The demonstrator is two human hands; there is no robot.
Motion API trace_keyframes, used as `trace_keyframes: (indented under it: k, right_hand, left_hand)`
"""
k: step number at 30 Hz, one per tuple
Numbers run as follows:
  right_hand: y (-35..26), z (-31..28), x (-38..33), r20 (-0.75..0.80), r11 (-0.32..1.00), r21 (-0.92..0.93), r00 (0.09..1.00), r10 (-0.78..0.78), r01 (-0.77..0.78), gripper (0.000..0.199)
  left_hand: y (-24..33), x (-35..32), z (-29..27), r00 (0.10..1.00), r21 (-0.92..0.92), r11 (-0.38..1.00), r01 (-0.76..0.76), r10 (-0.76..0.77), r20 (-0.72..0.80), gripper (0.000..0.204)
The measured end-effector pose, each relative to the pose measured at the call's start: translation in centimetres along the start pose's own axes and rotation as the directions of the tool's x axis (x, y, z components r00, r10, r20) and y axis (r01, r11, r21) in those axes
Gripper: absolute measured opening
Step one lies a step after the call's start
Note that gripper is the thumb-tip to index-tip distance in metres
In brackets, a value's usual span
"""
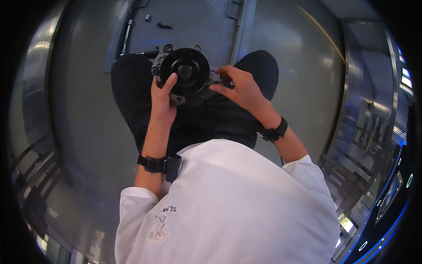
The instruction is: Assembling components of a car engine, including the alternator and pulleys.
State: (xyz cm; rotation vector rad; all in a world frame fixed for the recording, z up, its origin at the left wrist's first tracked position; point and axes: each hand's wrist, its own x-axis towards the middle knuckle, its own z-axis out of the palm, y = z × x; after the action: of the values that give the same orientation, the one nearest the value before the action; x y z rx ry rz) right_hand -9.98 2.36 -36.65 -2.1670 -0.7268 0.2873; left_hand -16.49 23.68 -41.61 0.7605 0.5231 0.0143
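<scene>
A pump-like part with a round black pulley and a grey cast-metal body with bolt lugs is held up above my lap. My left hand grips it from the left near side, its thumb lying on the pulley face and the other fingers hidden beneath. At the part's right edge is my right hand, thumb and index finger curled around a small lug. A tiny light piece shows within those curled fingers, too small to name.
Beyond my knees lies a grey tray-like surface with a raised rim. On it are a long-handled ratchet-like tool, a small metal socket and a small dark piece. A metal-framed cabinet stands at the right.
</scene>
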Motion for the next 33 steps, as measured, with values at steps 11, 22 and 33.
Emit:
trace_keyframes:
  k: [11, 22, 33]
  right_hand:
    - [0.6, 0.3, -0.4, -0.057, 0.987, 0.05, 0.987, -0.149, 0.152, 0.017]
    - [-2.6, 5.3, -3.0, 0.012, 0.809, 0.509, 0.942, 0.336, -0.295, 0.019]
    - [-3.8, 5.2, -0.9, -0.224, 0.935, 0.338, 0.956, 0.19, -0.106, 0.018]
  left_hand:
    - [-0.1, -0.3, 0.2, 0.998, 0.106, 0.993, -0.055, 0.057, -0.014, 0.047]
    - [-1.3, 0.2, 3.0, 0.994, -0.182, 0.978, -0.103, 0.092, -0.065, 0.047]
    - [-2.6, 0.6, 3.4, 0.974, -0.209, 0.957, -0.2, 0.17, -0.151, 0.052]
